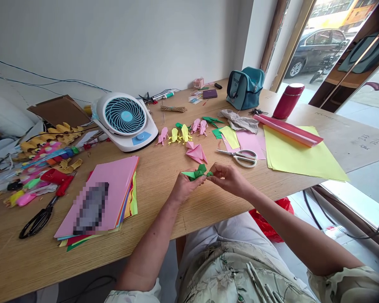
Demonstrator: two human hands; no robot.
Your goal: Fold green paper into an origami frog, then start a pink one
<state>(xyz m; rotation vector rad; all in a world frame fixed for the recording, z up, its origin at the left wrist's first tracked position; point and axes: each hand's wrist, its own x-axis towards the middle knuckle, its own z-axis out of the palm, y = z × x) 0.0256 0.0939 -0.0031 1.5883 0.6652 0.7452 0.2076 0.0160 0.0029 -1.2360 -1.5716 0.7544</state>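
Observation:
Near the table's front edge, my left hand [185, 187] is closed round a folded green paper piece [196, 172]. Close beside it on the right, my right hand [228, 179] pinches a small green end of paper between thumb and fingers. Just beyond my hands lies a folded pink paper piece [196, 152]. Scissors with white handles [244, 158] rest behind my right hand. Farther back stand small folded figures, among them a yellow one [185, 133] and a pink one [163, 136].
A white fan [126, 122] stands at the back left, with a stack of coloured paper [113, 181] in front of it. Black scissors [39, 219] lie far left. Yellow sheets [300, 160], a red bottle [288, 101] and a teal bag [245, 89] are on the right.

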